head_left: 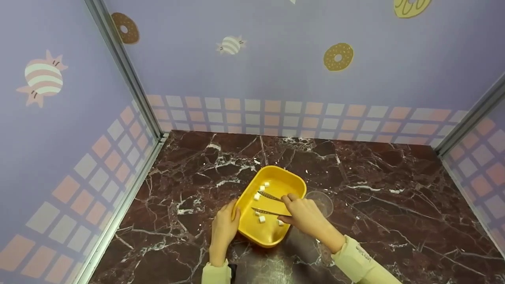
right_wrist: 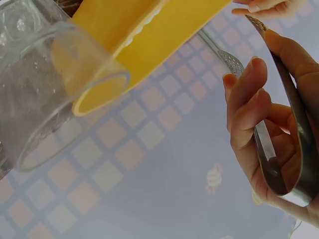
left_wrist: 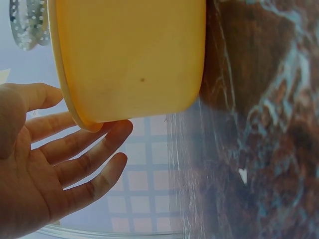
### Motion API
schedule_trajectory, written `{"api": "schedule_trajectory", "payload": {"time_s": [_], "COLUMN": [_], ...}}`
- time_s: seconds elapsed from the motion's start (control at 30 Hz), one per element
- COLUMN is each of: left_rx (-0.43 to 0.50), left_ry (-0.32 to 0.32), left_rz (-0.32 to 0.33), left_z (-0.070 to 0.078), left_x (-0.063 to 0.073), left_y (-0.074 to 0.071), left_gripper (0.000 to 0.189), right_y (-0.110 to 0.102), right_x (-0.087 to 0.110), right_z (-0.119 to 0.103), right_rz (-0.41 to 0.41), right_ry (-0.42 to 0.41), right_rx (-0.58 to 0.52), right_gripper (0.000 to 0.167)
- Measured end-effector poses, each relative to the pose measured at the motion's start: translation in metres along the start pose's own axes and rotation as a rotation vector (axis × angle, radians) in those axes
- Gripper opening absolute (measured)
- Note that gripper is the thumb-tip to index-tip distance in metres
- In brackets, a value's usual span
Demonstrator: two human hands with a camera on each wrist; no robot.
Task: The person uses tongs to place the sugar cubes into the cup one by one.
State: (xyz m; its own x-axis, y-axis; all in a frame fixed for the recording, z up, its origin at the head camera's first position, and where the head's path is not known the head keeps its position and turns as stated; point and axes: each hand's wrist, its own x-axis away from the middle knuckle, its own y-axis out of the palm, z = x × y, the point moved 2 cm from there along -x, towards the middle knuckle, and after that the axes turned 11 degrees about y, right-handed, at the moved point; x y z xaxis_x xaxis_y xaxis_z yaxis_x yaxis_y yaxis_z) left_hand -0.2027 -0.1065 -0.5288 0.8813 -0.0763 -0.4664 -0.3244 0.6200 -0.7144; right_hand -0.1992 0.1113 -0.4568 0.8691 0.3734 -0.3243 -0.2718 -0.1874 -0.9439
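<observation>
A yellow rectangular tub (head_left: 272, 237) stands on the table in the head view, with several small white cubes (head_left: 262, 219) on its floor. My left hand (head_left: 225, 225) holds the tub's left edge; in the left wrist view, the thumb of that hand (left_wrist: 60, 159) lies at the rim and the fingers are against the outer wall. Over the tub, my right hand (head_left: 305, 215) grips metal tongs (head_left: 270, 213). Their perforated tips are spread apart above the cubes, with no cube between them. The right wrist view shows the bent tongs (right_wrist: 301, 144) within that hand (right_wrist: 249, 109).
A clear cup (right_wrist: 60, 94) stands close to the tub's right side, near the right forearm. White crumbs lie scattered on the dark marbled table (head_left: 378, 221). Patterned panels (head_left: 276, 79) enclose the table at the back and both sides.
</observation>
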Motion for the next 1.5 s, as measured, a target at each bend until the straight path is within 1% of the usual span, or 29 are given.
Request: {"api": "schedule_trajectory", "payload": {"time_s": [0.37, 0.53, 0.7, 1.03, 1.2, 1.37, 1.5], "left_rx": [-0.008, -0.015, -0.013, -0.015, -0.009, -0.004, -0.007], "left_ry": [0.022, 0.02, 0.017, 0.016, 0.015, 0.015, 0.014], "left_rz": [0.006, 0.008, 0.008, -0.003, 0.006, 0.01, 0.004], "left_z": [0.001, 0.0, 0.0, -0.001, -0.001, -0.001, -0.001], "left_x": [-0.003, -0.003, -0.003, -0.002, -0.001, 0.0, -0.001], "left_y": [0.0, 0.0, 0.0, 0.0, 0.0, 0.0, 0.0], "left_gripper": [0.028, 0.028, 0.028, 0.028, 0.027, 0.027, 0.027], "right_y": [0.015, 0.026, 0.034, 0.044, 0.05, 0.055, 0.056], "right_x": [-0.006, -0.011, -0.014, -0.017, -0.019, -0.02, -0.021], "right_z": [0.0, 0.001, 0.0, -0.004, -0.005, -0.006, -0.008], "right_rz": [-0.021, -0.041, -0.045, -0.094, -0.115, -0.121, -0.115], "right_ry": [-0.006, 0.007, 0.009, -0.002, 0.003, 0.004, 0.005], "right_rx": [0.03, 0.038, 0.032, 0.042, 0.058, 0.056, 0.035], "right_gripper": [0.04, 0.038, 0.038, 0.036, 0.034, 0.033, 0.032]}}
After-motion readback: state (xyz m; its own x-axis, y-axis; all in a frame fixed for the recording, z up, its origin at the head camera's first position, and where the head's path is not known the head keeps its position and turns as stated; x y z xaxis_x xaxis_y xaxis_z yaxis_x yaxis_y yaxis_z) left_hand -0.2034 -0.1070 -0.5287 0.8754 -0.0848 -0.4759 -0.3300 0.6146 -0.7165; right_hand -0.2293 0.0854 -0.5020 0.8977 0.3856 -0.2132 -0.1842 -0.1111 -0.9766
